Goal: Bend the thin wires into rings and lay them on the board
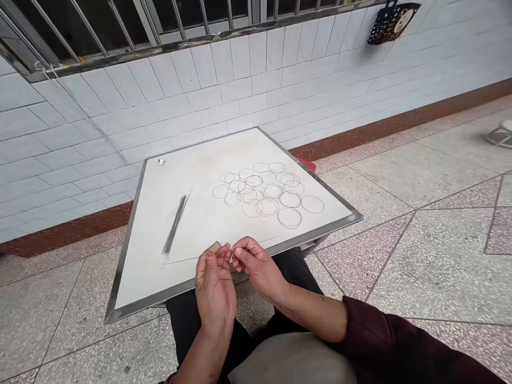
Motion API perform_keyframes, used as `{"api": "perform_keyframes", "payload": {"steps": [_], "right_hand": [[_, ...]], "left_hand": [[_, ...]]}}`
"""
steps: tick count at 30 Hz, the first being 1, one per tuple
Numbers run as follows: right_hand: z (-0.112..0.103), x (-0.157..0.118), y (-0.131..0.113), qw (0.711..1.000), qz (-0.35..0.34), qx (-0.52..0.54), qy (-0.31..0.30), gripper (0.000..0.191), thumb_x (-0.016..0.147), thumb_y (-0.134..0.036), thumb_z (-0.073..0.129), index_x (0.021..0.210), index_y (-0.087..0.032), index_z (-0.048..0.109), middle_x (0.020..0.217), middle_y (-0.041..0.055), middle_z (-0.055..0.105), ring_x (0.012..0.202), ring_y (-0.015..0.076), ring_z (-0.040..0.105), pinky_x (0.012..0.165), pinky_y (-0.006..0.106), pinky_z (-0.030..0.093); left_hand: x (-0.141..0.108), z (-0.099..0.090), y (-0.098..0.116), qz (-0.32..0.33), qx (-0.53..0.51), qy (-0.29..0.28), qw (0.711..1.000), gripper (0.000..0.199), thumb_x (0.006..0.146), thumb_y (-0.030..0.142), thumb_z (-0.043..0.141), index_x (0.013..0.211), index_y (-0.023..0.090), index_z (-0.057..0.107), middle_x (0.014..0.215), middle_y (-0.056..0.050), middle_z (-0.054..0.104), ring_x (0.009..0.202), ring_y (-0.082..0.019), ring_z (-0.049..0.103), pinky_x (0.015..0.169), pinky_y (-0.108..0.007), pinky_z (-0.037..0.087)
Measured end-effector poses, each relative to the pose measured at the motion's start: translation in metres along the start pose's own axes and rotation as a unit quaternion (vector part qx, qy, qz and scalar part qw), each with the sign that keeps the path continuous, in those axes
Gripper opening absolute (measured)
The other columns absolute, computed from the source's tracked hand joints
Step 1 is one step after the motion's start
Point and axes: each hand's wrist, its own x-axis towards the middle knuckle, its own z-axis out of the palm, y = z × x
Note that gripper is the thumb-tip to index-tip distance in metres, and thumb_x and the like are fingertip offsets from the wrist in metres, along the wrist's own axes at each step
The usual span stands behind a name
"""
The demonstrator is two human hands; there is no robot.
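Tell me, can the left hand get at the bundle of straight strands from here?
Probably yes: the bundle of straight strands lies on the tabletop near the left hand, with nothing tall between. The hand appears to pinch a thin strand, so it may need to let go first.

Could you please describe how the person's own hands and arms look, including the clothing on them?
The left hand and right hand wear no gloves, and the forearms are bare. A dark maroon right sleeve ends near the elbow; only a sliver of the left sleeve shows at the bottom edge.
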Motion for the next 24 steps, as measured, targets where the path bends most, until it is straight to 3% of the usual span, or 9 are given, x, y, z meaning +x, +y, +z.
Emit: {"api": "perform_keyframes", "payload": {"steps": [12, 24], "right_hand": [[0.000, -0.002, -0.003, 1.000, -0.005, 0.014, -0.016, 0.025, 0.082, -0.041, 0.075, 0.085, -0.020, 0.062, 0.072, -0.0022, 0.062, 0.068, 0.0114, 0.054, 0.066, 0.025, 0.043], [-0.001, -0.002, 0.010, 0.995, -0.085, -0.006, 0.042, 0.016, 0.090, -0.039, 0.067, 0.096, -0.025, 0.071, 0.100, 0.0026, 0.067, 0.088, 0.0151, 0.058, 0.085, 0.030, 0.046]], "left_hand": [[-0.004, -0.003, -0.001, 0.040, -0.014, -0.004, 0.999, 0.015, 0.082, 0.033, 0.074, 0.092, 0.021, 0.073, 0.092, -0.003, 0.075, 0.097, -0.018, 0.070, 0.101, -0.038, 0.049], [-0.001, -0.003, -0.005, 0.002, -0.038, 0.031, 0.999, 0.019, 0.081, 0.033, 0.076, 0.094, 0.020, 0.073, 0.090, -0.001, 0.071, 0.091, -0.014, 0.068, 0.100, -0.034, 0.049]]}}
